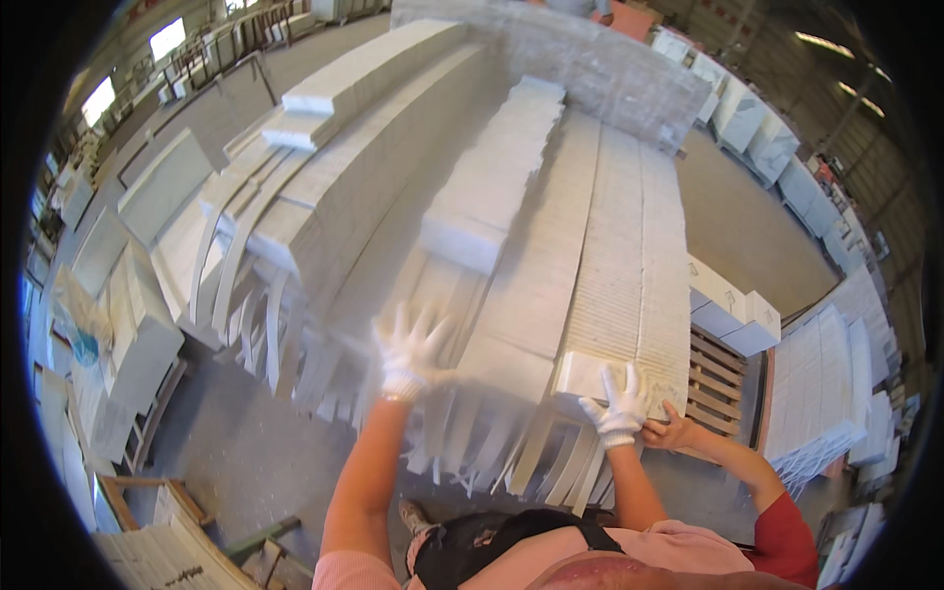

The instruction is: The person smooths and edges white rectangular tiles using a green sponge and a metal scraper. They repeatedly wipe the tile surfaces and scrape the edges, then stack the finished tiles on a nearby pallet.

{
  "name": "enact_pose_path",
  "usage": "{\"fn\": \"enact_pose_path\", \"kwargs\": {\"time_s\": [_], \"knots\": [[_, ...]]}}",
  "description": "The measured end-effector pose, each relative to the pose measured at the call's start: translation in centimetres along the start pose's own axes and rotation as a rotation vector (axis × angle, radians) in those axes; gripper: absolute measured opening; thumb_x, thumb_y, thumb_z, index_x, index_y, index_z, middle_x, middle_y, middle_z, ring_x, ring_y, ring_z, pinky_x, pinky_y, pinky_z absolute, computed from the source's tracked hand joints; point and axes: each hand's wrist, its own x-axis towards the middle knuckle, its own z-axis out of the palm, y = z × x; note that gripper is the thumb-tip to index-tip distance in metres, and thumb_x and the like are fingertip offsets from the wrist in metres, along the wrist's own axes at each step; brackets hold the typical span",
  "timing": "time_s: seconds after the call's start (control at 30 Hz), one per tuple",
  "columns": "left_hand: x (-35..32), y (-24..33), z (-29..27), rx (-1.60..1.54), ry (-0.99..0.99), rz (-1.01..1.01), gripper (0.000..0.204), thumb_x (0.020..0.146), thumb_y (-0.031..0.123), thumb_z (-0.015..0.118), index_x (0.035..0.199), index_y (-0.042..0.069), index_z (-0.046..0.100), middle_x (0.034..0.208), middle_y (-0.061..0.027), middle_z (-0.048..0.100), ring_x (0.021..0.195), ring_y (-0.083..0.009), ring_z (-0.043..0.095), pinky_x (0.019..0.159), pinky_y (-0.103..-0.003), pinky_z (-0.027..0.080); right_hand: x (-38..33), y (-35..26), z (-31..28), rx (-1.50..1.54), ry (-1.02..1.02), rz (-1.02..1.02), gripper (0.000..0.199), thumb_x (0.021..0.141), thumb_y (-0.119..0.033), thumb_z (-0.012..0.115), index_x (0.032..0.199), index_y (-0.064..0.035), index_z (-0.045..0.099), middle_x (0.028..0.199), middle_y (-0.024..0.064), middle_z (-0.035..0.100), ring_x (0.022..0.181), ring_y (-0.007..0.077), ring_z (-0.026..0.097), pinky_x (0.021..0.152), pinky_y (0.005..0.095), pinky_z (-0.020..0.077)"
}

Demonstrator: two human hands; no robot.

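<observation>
My left hand (411,352), in a white knit glove, is open with its fingers spread over the near end of a low row of pale stone strips. Motion blurs it, so I cannot tell whether it touches them. My right hand (621,401), gloved too, has its fingers stretched over a short white stone block (582,375) at the near right of the stack. Beside it, a co-worker's bare hand (669,429) reaches in from a red sleeve to the block's right end. Beyond my left hand lies a long, rough-edged white stone block (492,182).
A large grey stone slab (615,69) stands upright behind the stack. Long stone strips (393,74) are piled on the left. A wooden pallet (715,379) and stacked white slabs (821,393) stand at right. Another person (575,6) is partly visible at the far end.
</observation>
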Motion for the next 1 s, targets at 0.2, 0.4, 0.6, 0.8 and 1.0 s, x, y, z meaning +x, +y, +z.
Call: {"fn": "enact_pose_path", "kwargs": {"time_s": [0.2,0.4,0.6,0.8,1.0], "knots": [[-0.7,-0.5,0.8,0.019,0.101,0.052,0.110,0.046,0.085,0.079,0.138,0.025,0.067,0.152,-0.0093,0.054,0.147,-0.0474,0.034,0.115,-0.079,0.015,-0.4,-1.0,-0.3,0.039,-0.027,0.040,0.080,0.072,-0.076,0.073,0.140,-0.0344,0.068,0.152,0.0196,0.050,0.137,0.0475,0.045,0.118,0.0662,0.0276],[-1.0,-0.9,1.4,0.030,0.132,0.075,0.110,0.046,0.086,0.078,0.138,0.027,0.067,0.152,-0.0088,0.054,0.147,-0.0472,0.035,0.113,-0.079,0.015,-1.0,-1.1,0.0,-0.037,0.008,-0.001,0.077,0.073,-0.075,0.073,0.138,-0.0349,0.069,0.151,0.0191,0.051,0.138,0.0447,0.046,0.117,0.0663,0.0279],[-0.7,-0.7,1.3,0.024,0.017,0.021,0.111,0.047,0.087,0.077,0.140,0.027,0.065,0.154,-0.0097,0.053,0.150,-0.0485,0.032,0.113,-0.081,0.014,-1.0,-0.6,0.6,-0.052,-0.088,0.013,0.087,0.075,-0.084,0.063,0.142,-0.0290,0.068,0.154,0.0217,0.047,0.142,0.0494,0.039,0.118,0.0666,0.0272],[-1.0,-0.9,1.0,-0.102,-0.045,-0.002,0.104,0.062,0.072,0.083,0.152,0.029,0.053,0.165,-0.0109,0.041,0.156,-0.0480,0.021,0.117,-0.081,0.007,-0.9,-0.1,1.2,-0.128,-0.118,-0.035,0.091,0.081,-0.082,0.060,0.152,-0.0254,0.058,0.160,0.0232,0.041,0.145,0.0491,0.037,0.119,0.0623,0.0285],[-1.6,-1.6,1.3,-0.136,-0.083,0.005,0.106,0.060,0.080,0.078,0.151,0.032,0.054,0.164,-0.0086,0.042,0.155,-0.0459,0.023,0.116,-0.083,0.008,-0.5,0.3,1.4,-0.113,-0.116,-0.074,0.089,0.083,-0.070,0.067,0.155,-0.0199,0.054,0.160,0.0267,0.039,0.146,0.0476,0.037,0.121,0.0562,0.0292]]}}
